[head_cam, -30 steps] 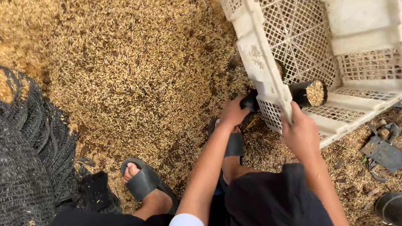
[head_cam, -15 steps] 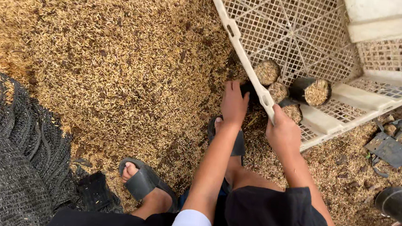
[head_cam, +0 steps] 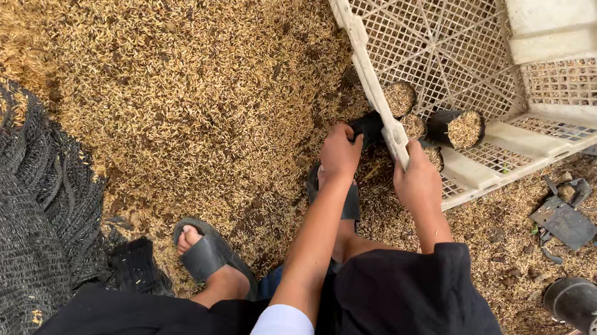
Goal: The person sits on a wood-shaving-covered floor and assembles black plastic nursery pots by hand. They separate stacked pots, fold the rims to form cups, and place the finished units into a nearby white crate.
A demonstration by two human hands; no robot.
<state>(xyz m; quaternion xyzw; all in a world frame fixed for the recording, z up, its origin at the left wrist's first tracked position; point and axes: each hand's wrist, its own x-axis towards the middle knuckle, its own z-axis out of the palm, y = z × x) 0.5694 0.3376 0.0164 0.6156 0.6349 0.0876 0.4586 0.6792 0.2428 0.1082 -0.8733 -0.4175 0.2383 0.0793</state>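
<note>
Crate (head_cam: 540,119), four husk-filled pots (head_cam: 465,130), perhaps five

Left hand (head_cam: 341,152) gripping black bag (head_cam: 368,127), right hand (head_cam: 417,181) on crate (head_cam: 548,39)

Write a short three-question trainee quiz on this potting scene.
1. True or false: the white plastic crate lies on rice husks.
2. Which hand grips the black grow bag outside the crate? A left hand B right hand
3. Fill in: the filled grow bags stand ___ the crate.

Key: 1 true; 2 A; 3 inside.
</note>
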